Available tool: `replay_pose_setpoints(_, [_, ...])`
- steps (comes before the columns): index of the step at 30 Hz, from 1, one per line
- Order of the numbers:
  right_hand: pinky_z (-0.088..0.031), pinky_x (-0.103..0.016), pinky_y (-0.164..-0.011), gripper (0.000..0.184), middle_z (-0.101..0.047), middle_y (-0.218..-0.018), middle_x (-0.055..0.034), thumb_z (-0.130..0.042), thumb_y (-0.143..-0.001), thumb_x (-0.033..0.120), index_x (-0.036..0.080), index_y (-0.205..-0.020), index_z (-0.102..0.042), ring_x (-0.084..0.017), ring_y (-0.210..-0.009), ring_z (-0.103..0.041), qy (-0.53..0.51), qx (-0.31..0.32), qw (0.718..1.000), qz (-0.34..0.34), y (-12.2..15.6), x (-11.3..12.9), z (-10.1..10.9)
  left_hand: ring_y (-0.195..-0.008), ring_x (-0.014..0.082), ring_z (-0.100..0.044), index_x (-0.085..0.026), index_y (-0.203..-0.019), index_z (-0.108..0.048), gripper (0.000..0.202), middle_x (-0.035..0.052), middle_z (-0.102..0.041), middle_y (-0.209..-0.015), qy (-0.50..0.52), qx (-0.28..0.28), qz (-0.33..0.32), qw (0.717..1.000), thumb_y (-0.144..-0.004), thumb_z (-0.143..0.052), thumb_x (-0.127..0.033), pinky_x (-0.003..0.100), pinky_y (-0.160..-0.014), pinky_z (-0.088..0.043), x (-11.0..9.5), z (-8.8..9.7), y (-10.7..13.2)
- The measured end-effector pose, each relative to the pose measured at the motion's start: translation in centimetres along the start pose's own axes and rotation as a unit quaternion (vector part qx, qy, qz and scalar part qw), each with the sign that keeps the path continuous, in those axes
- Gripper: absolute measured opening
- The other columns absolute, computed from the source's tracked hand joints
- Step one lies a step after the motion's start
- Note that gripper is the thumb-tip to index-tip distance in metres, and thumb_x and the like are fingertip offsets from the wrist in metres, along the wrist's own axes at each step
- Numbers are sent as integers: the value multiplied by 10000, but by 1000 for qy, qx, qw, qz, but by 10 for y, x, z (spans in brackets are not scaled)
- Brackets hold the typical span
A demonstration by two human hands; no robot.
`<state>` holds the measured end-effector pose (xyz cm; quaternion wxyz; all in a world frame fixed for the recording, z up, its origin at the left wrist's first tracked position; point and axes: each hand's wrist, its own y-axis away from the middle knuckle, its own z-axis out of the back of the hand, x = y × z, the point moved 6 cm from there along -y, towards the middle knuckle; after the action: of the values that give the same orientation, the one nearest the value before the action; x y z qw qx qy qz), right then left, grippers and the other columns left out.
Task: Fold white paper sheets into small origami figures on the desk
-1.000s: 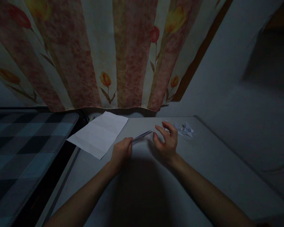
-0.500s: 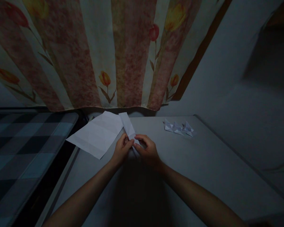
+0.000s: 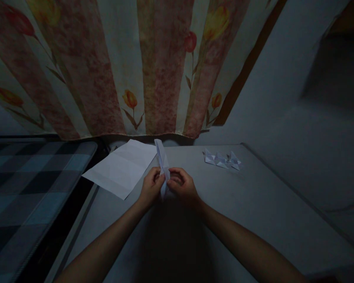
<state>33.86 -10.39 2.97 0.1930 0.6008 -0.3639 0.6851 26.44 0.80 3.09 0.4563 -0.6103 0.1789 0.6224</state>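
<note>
A narrow folded strip of white paper [image 3: 162, 157] stands nearly upright between my hands over the grey table [image 3: 253, 204]. My left hand [image 3: 151, 188] pinches its lower part from the left with closed fingers. My right hand [image 3: 183, 188] grips the same strip from the right, fingers curled. A larger creased white sheet [image 3: 120, 168] lies flat on the table just left of my hands, its corner hanging past the table edge. Several small folded paper pieces [image 3: 222, 159] sit in a row at the far right of my hands.
A flowered curtain [image 3: 120, 67] hangs behind the table's far edge. A checked bedcover [image 3: 26, 177] lies to the left across a dark gap. A plain wall rises at the right.
My right hand came in from near the small folded pieces to meet my left hand. The strip, once lying level between the hands, has been turned up on end.
</note>
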Motion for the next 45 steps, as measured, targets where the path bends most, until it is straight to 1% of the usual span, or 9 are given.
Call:
replay_pose_setpoints(7, [-502, -320, -760, 392, -612, -1021, -65, -663, -720, 317, 205, -1081, -559, -200, -923, -596, 144, -59, 987, 41, 1, 10, -5, -722, 143, -536, -181, -811, -534, 59, 10, -554, -788, -172, -9, -86, 981, -767, -495, -182, 243, -652, -430, -18, 0, 10])
replay_pose_setpoints(11, [-440, -249, -609, 299, -577, -794, 3, -555, -743, 224, 185, -1039, -573, -129, -659, -531, 210, -120, 969, 56, -2, 17, 2, -670, 140, -510, -195, -743, -482, 57, 0, -513, -718, -229, -44, -95, 968, -776, -451, -160, 248, -633, -408, -27, 3, 13])
replay_pose_setpoints(16, [-298, -225, -475, 342, -422, -569, 83, -511, -678, 171, 175, -1015, -571, -99, -474, -393, 264, -142, 953, 32, -7, 17, 9, -542, 123, -446, -214, -724, -419, 87, -48, -428, -605, -247, -112, -31, 962, -717, -485, -157, 236, -541, -341, -25, 14, 11])
replay_pose_setpoints(23, [-315, -226, -497, 283, -435, -531, 73, -486, -730, 168, 185, -974, -627, -106, -469, -422, 272, -98, 956, 41, -9, 17, 15, -460, 105, -425, -203, -967, -543, 228, -82, -463, -576, -195, -153, 54, 967, -746, -559, -258, 216, -498, -326, -2, 32, -1])
replay_pose_setpoints(27, [-374, -238, -547, 216, -538, -599, 38, -498, -795, 191, 191, -939, -659, -123, -536, -498, 303, -44, 951, 37, -12, 7, 32, -553, 126, -495, -193, -846, -625, 135, -28, -532, -650, -240, -91, 25, 966, -789, -524, -261, 230, -544, -387, 13, 33, -8])
replay_pose_setpoints(31, [-463, -302, -782, 216, -643, -920, -55, -524, -809, 146, 195, -949, -681, -177, -869, -589, 356, 36, 928, 109, -11, -2, 48, -869, 177, -566, -217, -941, -683, 224, 52, -576, -968, -341, 20, -97, 935, -794, -518, -181, 290, -779, -460, 15, 20, -6])
replay_pose_setpoints(34, [-455, -360, -878, 285, -641, -1053, -92, -515, -817, 91, 201, -1024, -678, -203, -1001, -565, 429, 105, 877, 189, -6, -7, 55, -920, 194, -542, -228, -1043, -674, 316, 72, -561, -993, -380, 117, -166, 903, -796, -508, -123, 319, -820, -461, 18, 7, -1])
replay_pose_setpoints(39, [-482, -383, -840, 291, -690, -1016, -89, -532, -852, 103, 210, -1092, -657, -216, -962, -607, 538, 234, 765, 265, 8, -18, 49, -815, 170, -551, -220, -1142, -624, 300, 54, -556, -890, -370, 279, -158, 872, -863, -544, -297, 276, -751, -454, 16, -4, 9])
replay_pose_setpoints(45, [-480, -381, -930, 387, -653, -1169, -116, -546, -760, 66, 170, -1119, -650, -231, -1068, -607, 553, 275, 753, 228, 22, -13, 38, -879, 215, -521, -230, -1200, -572, 356, 77, -558, -963, -416, 293, -179, 842, -861, -530, -331, 341, -785, -429, 2, -14, 18])
